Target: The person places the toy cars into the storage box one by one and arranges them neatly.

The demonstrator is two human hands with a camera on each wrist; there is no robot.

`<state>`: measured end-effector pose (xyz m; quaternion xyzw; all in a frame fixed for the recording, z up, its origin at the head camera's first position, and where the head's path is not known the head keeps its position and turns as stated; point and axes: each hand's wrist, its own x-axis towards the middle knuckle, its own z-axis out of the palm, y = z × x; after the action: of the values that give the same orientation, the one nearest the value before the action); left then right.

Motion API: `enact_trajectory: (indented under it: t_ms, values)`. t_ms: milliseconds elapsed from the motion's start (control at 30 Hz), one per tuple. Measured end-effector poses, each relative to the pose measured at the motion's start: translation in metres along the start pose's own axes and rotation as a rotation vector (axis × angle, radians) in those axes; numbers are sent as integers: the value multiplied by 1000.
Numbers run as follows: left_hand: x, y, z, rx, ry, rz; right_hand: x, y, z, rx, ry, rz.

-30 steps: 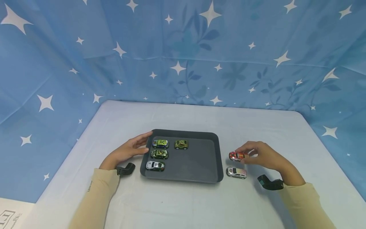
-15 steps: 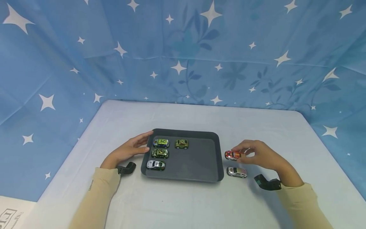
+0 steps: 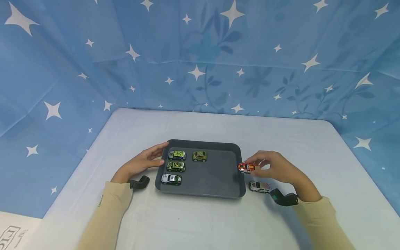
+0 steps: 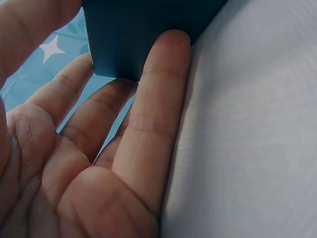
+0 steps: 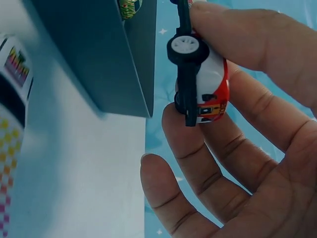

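Note:
My right hand (image 3: 276,168) pinches a red and orange toy car (image 3: 246,168) between thumb and fingers, where it overlaps the right rim of a dark grey tray (image 3: 215,195). In the right wrist view, the held toy car (image 5: 213,91) shows its wheels and a white and red side close beside the tray wall (image 5: 94,59). At the tray's left side rests my left hand (image 3: 140,163), fingers fairly straight against the rim. Inside the tray, a yellow-green toy car (image 3: 177,155), a camouflage one (image 3: 176,166) and a white one (image 3: 171,179) form a left column; an olive one (image 3: 199,156) sits right of them.
On the white-covered table (image 3: 200,222), a silver toy car (image 3: 260,186) with a checkered pattern lies just right of the tray, below my right hand. A blue curtain (image 3: 200,52) with white stars hangs behind the table. Printed lettering (image 3: 10,236) shows at the lower left.
My right hand has carried the red and orange toy car leftward, from beside the tray to over its right rim. My left hand stays at the tray's left side.

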<state>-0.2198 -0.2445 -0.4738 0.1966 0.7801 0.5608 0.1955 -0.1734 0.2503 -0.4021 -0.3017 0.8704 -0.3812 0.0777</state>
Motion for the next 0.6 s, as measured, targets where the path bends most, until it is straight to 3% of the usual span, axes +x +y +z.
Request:
enact_trajectory:
  t_ms: [600]
  values:
    - [1, -2, -1, -3, -6, 10, 20, -12, 16, 4, -5, -8]
